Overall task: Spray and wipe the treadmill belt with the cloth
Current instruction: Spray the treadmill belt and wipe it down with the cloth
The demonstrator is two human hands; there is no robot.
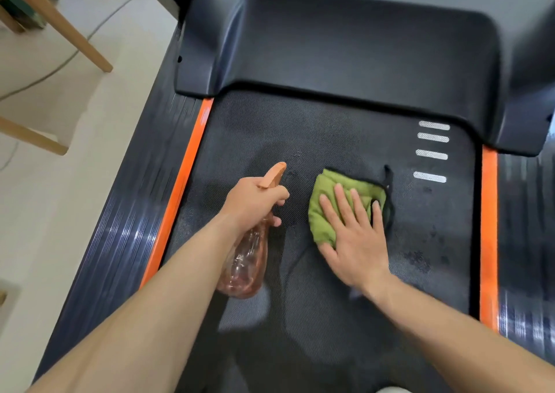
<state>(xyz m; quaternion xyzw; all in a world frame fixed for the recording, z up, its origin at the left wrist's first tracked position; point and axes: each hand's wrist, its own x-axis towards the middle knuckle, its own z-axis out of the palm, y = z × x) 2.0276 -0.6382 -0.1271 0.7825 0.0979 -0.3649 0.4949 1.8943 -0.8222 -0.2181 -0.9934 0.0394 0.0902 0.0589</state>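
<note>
One treadmill belt (330, 128), dark and textured, is seen from above. It is bordered by two orange strips (183, 188), one along each long edge, and its far end is covered by one dark motor cover (360, 47).

One green cloth (327, 200) with black edging is laid flat on the belt, a little right of the middle. It is pressed down by the right hand (354, 233), whose fingers are held straight and spread over the cloth's near half.

One translucent orange spray bottle (246, 260) is gripped at the neck by the left hand (252, 200), with the fingers curled round it. The bottle is held above the belt, left of the cloth and apart from it, with its nozzle pointed forward.

Four short white bars (432, 152) are printed on the belt near its right edge, beyond the cloth. A few dark wet spots (417, 260) are seen right of the right hand.

A light wooden furniture frame (60, 23) is seen on the pale floor (45, 212) to the left.
</note>
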